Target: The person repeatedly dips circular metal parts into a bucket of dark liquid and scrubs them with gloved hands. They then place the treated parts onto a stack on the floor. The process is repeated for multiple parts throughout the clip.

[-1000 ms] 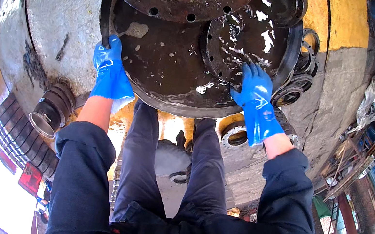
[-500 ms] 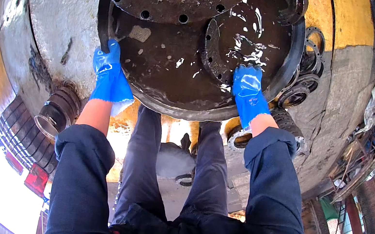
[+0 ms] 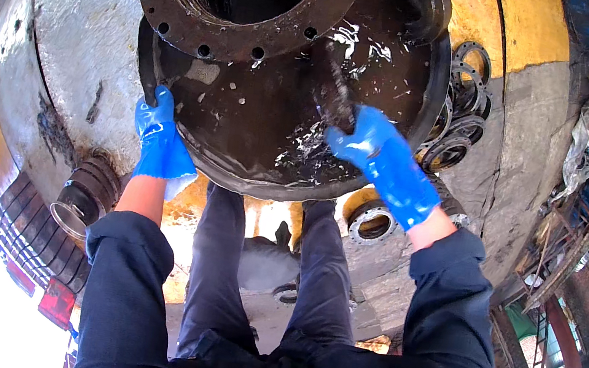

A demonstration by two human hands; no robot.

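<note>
A wide, dark round basin (image 3: 429, 117) stands in front of me, holding murky, shiny liquid. My left hand (image 3: 156, 125), in a blue rubber glove, grips the basin's near-left rim. Over the right part of the liquid, my gloved right hand (image 3: 367, 143) is closed on a dark, wet metal ring (image 3: 339, 91) with bolt holes. That ring is blurred and tilted almost edge-on; part of it is hidden by the glove and the liquid. A large dark flange (image 3: 231, 49) with bolt holes and a wide bore sits at the basin's far left.
Several dark rings (image 3: 462, 110) lie on the concrete right of the basin. Another flanged part (image 3: 371, 225) lies by its near-right edge. At left stands a ribbed cylindrical part (image 3: 86, 193). A curved dark piece (image 3: 431, 13) rests inside the far-right rim. Clutter fills the far right.
My right hand has moved left and turned inward, and the ring in it has tilted up edge-on, stirring the liquid. My left hand stays on the rim. The view has shifted slightly.
</note>
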